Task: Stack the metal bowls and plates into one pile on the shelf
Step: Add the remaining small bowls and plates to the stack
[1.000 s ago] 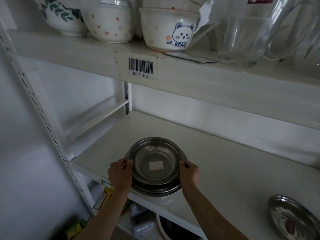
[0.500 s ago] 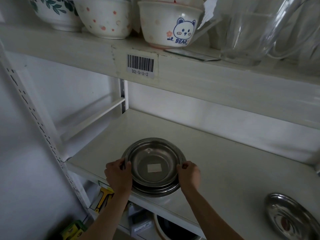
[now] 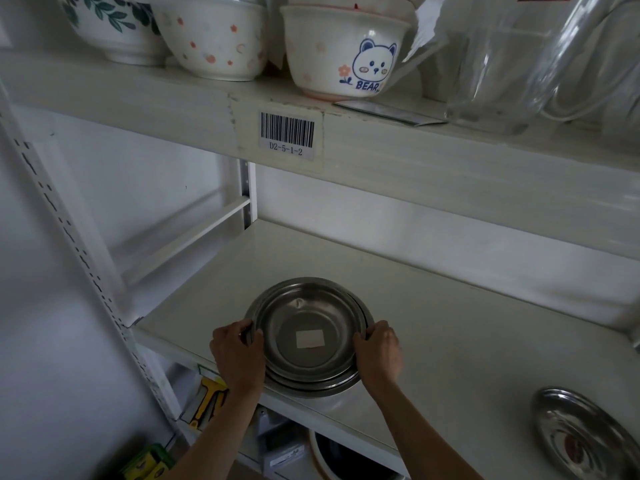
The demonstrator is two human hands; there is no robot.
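Note:
A pile of nested metal bowls (image 3: 309, 317) sits near the front left of the white shelf (image 3: 450, 341). The top bowl has a white sticker on its bottom. My left hand (image 3: 239, 355) grips the pile's left rim, fingers curled over the edge. On the opposite side my right hand (image 3: 379, 355) grips the right rim the same way. A separate metal plate (image 3: 585, 434) lies alone at the shelf's front right, partly cut off by the frame edge.
The shelf above holds ceramic bowls (image 3: 343, 50) and a clear glass jug (image 3: 512, 60), with a barcode label (image 3: 286, 133) on its front edge. A perforated upright (image 3: 65, 237) stands left. Boxes and a yellow item (image 3: 207, 400) sit on the shelf below.
The pile and both hands stay almost where they were. The camera has tilted slightly, so the view shifted a little.

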